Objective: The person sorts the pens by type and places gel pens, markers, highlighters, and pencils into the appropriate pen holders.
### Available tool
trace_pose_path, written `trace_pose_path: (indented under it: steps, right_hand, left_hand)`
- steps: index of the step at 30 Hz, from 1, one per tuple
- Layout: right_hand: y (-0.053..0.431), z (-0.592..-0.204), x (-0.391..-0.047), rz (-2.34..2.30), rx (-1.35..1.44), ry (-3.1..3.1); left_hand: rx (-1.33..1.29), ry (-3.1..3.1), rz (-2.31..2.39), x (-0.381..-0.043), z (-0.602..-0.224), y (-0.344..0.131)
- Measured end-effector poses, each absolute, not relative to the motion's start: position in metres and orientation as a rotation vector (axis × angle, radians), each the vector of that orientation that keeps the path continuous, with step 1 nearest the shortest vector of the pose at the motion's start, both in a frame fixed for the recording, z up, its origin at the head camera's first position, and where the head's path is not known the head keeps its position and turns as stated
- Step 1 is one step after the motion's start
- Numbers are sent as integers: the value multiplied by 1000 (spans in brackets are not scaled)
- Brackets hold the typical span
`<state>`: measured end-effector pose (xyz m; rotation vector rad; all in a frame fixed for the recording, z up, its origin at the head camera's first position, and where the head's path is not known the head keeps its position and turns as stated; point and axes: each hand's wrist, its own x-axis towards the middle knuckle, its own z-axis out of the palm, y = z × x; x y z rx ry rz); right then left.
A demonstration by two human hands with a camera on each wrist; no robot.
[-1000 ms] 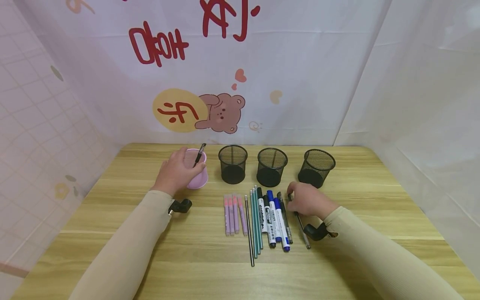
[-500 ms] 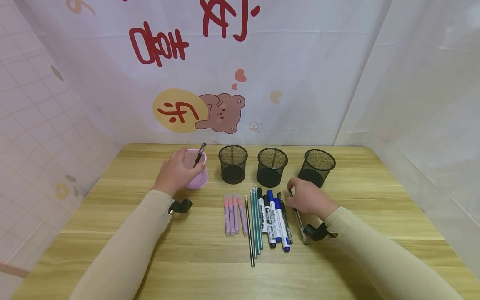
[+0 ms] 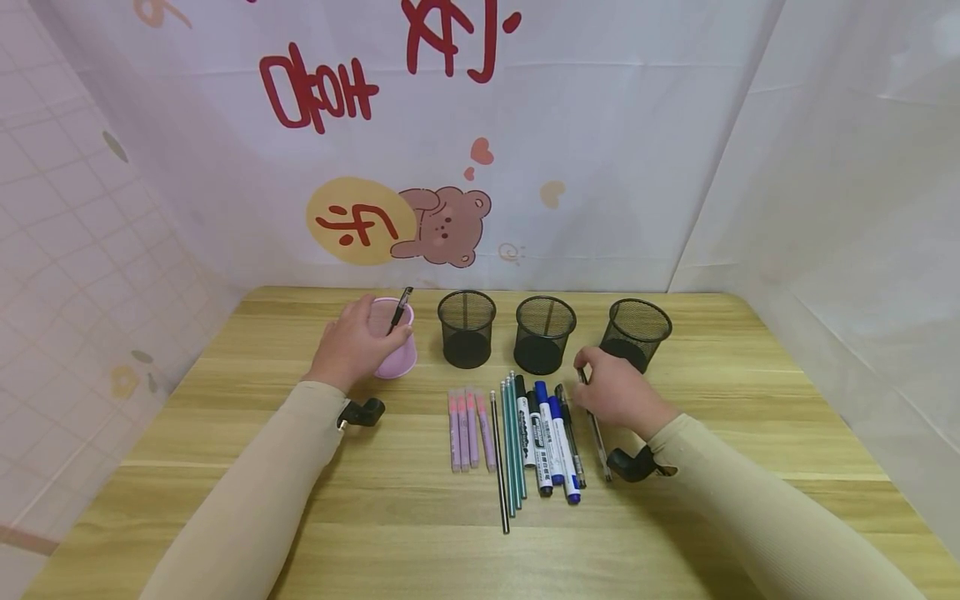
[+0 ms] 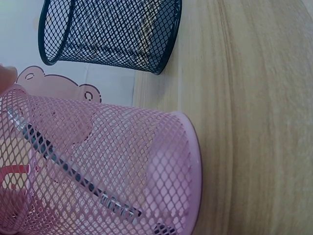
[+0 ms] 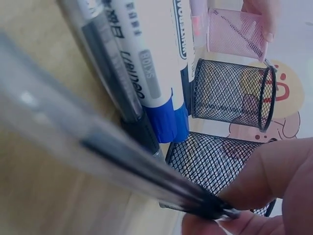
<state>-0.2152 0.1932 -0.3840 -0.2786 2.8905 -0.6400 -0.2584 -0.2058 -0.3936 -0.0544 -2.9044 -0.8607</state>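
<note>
My left hand [image 3: 351, 343] grips the rim of a pink mesh pen cup [image 3: 394, 360] at the back left, thumb on the near side. A black-and-clear pen [image 3: 398, 312] leans inside it; the left wrist view shows that pen [image 4: 73, 171] through the mesh. With my right hand [image 3: 617, 395] I pinch one end of another clear-barrelled gel pen [image 3: 597, 437], just in front of the rightmost black cup. The right wrist view shows thumb and fingers [image 5: 264, 171] at the dark end of the held pen [image 5: 132, 156]. A similar pen [image 3: 573, 442] lies to its left.
Three black mesh cups [image 3: 467, 353] [image 3: 539, 357] [image 3: 633, 333] stand in a row right of the pink one. Between my hands lie purple highlighters [image 3: 463, 433], pencils [image 3: 511, 458] and blue and black markers [image 3: 543, 450]. White printed cloth [image 3: 600, 167] hangs behind the wooden table [image 3: 375, 517].
The pen at my right hand has shifted slightly away from me, its near end moving up and left, and my fingers now pinch its far end. The left hand and pink cup stay put.
</note>
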Motion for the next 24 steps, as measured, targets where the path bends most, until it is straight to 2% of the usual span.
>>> trace_pose_path:
  steps: [24]
  right_hand:
    - [188, -375, -211, -1110, -295, 3032]
  left_hand:
    - [-61, -2893, -856, -259, -393, -206]
